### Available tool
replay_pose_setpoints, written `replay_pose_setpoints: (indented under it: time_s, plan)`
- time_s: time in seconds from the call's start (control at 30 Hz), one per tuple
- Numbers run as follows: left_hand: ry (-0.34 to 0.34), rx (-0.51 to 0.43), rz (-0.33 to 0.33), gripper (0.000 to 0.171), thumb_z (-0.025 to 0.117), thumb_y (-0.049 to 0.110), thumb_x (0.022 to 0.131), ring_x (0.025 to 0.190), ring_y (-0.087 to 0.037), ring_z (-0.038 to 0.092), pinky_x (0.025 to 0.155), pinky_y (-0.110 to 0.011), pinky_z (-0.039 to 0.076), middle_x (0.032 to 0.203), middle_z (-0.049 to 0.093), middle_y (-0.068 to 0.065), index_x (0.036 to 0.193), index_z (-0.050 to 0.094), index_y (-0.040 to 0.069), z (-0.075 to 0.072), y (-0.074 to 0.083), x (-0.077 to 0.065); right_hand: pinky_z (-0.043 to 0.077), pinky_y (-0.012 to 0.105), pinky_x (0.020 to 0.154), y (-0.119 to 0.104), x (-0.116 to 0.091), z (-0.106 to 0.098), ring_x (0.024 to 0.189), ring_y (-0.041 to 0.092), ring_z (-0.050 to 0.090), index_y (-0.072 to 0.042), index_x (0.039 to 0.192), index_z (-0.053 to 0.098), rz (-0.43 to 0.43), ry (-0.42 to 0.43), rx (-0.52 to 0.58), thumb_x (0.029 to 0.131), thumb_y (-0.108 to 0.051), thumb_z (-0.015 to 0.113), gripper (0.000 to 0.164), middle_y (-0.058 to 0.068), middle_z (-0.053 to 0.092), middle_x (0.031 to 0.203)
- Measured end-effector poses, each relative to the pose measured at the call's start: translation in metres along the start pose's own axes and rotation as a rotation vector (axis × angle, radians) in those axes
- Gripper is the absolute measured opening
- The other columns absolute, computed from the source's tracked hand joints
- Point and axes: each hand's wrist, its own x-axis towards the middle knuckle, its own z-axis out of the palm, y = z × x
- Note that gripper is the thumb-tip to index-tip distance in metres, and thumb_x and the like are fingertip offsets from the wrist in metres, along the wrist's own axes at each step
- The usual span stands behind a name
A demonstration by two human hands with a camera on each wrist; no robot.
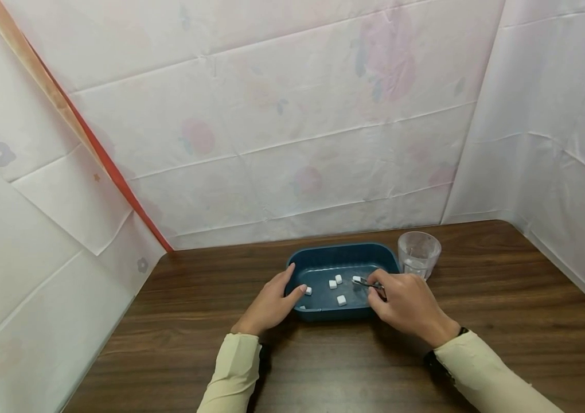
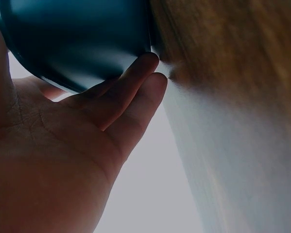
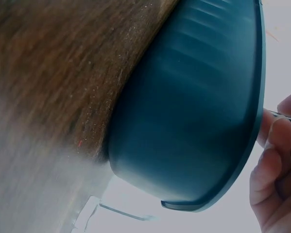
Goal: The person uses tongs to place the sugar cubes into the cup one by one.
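Note:
A dark teal tray (image 1: pixel 344 314) sits on the wooden table with several small white cubes inside. My left hand (image 1: pixel 270 301) holds its left end, thumb over the rim, while in the left wrist view the fingers (image 2: pixel 130 92) lie along the outer wall. Over the tray's right side, my right hand (image 1: pixel 410 304) grips dark metal tweezers (image 1: pixel 370 283). Their tips are at one white cube (image 1: pixel 357 279). Two cubes lie close together near the middle, another cube (image 1: pixel 342 300) is nearer the front, and one cube (image 1: pixel 308 291) shows beside my left thumb.
Behind my right hand, a clear glass (image 1: pixel 419 252) stands by the tray's right end. The brown wooden table (image 1: pixel 194 332) extends on both sides. Pale patterned sheets (image 1: pixel 282 126) hang behind and at the sides, with a red-orange strip (image 1: pixel 117 172) on the left.

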Motion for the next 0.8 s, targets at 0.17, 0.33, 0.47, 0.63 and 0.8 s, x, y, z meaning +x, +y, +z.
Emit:
replay_pose_setpoints:
  time_s: [0.17,0.33,0.47,0.63,0.8]
  plan:
    - [-0.003,0.001,0.007,0.076,0.051,0.053,0.102,0.145,-0.030,0.032,0.115,-0.053,0.030,0.159,0.034,-0.012,0.160,0.027,0.011,-0.0001,-0.0003,0.0010,0.022,0.016,0.041,0.0001,-0.0002,-0.0015,0.046,-0.008,0.023,-0.011,0.087,0.068,0.003,0.000,0.001,0.082,-0.007,0.066,0.007,-0.020,0.035,0.057]
    - [-0.002,0.007,0.003,0.076,0.051,0.054,0.102,0.145,-0.031,0.032,0.114,-0.054,0.031,0.159,0.034,-0.012,0.160,0.027,0.011,-0.0009,-0.0011,0.0009,0.022,0.015,0.041,0.0003,0.0010,-0.0010,0.045,-0.008,0.023,-0.010,0.087,0.068,-0.003,0.007,0.009,0.085,-0.008,0.063,0.005,-0.020,0.036,0.057]
    - [-0.003,0.008,-0.005,0.076,0.051,0.053,0.102,0.146,-0.029,0.031,0.115,-0.053,0.030,0.160,0.033,-0.011,0.160,0.027,0.012,-0.0007,-0.0010,0.0002,0.021,0.015,0.041,0.0013,0.0012,-0.0009,0.045,-0.008,0.023,-0.009,0.086,0.068,-0.007,0.017,0.010,0.086,-0.008,0.062,0.005,-0.019,0.035,0.057]
    - [-0.002,0.010,-0.004,0.076,0.052,0.053,0.102,0.146,-0.029,0.031,0.115,-0.052,0.030,0.160,0.033,-0.010,0.160,0.027,0.012,-0.0007,0.0000,-0.0008,0.021,0.015,0.041,0.0021,0.0006,-0.0009,0.045,-0.007,0.023,-0.010,0.086,0.068,-0.005,0.017,0.007,0.086,-0.008,0.062,0.006,-0.019,0.035,0.057]
    - [-0.002,0.009,-0.003,0.076,0.052,0.054,0.101,0.146,-0.029,0.031,0.115,-0.052,0.030,0.160,0.033,-0.010,0.160,0.027,0.012,-0.0008,0.0001,-0.0005,0.021,0.015,0.040,0.0027,0.0002,-0.0018,0.045,-0.007,0.023,-0.009,0.087,0.069,0.002,0.014,0.004,0.087,-0.009,0.061,0.007,-0.019,0.035,0.057]
